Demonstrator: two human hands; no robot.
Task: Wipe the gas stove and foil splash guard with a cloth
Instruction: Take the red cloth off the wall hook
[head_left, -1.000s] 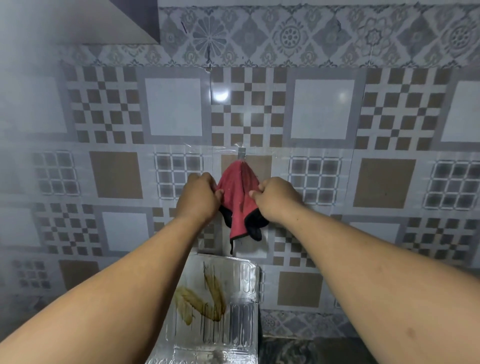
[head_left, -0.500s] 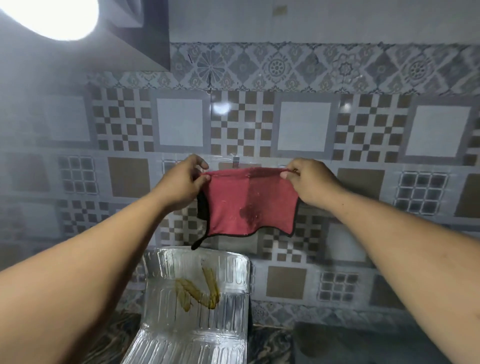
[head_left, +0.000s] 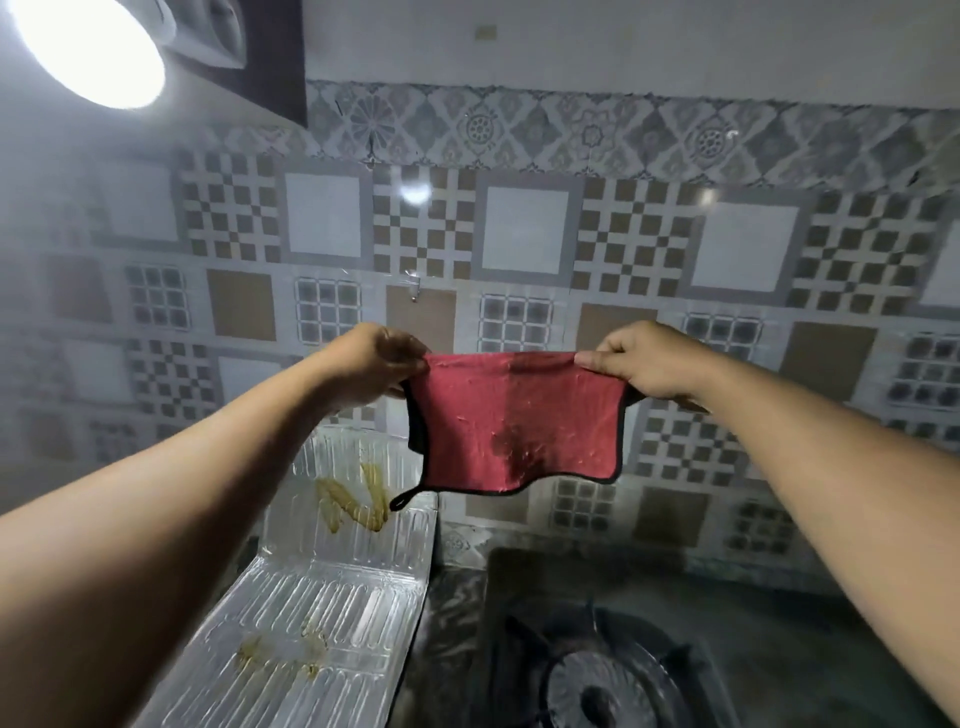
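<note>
A red cloth (head_left: 519, 426) with dark edging is held spread out in the air in front of the tiled wall (head_left: 524, 234), above the cooking area. The left hand (head_left: 371, 364) pinches the cloth's upper left corner; the right hand (head_left: 641, 364) pinches its upper right corner, fingers curled over the top edge. The cloth hangs flat between them, a darker damp patch near its lower middle and a small loop (head_left: 402, 500) dangling from its lower left corner. Below and to the left, the foil splash guard (head_left: 332, 597) stands bent, its upper panel against the wall, its lower panel sloping forward; yellow-brown streaks (head_left: 353, 501) mark the upper panel and a further stain (head_left: 275, 654) the lower. At lower right, the gas stove (head_left: 597, 675) shows one burner with its pan support. A small hook (head_left: 414, 291) is fixed to the wall above the left hand. A bright lamp (head_left: 88, 47) glares at upper left.
</note>
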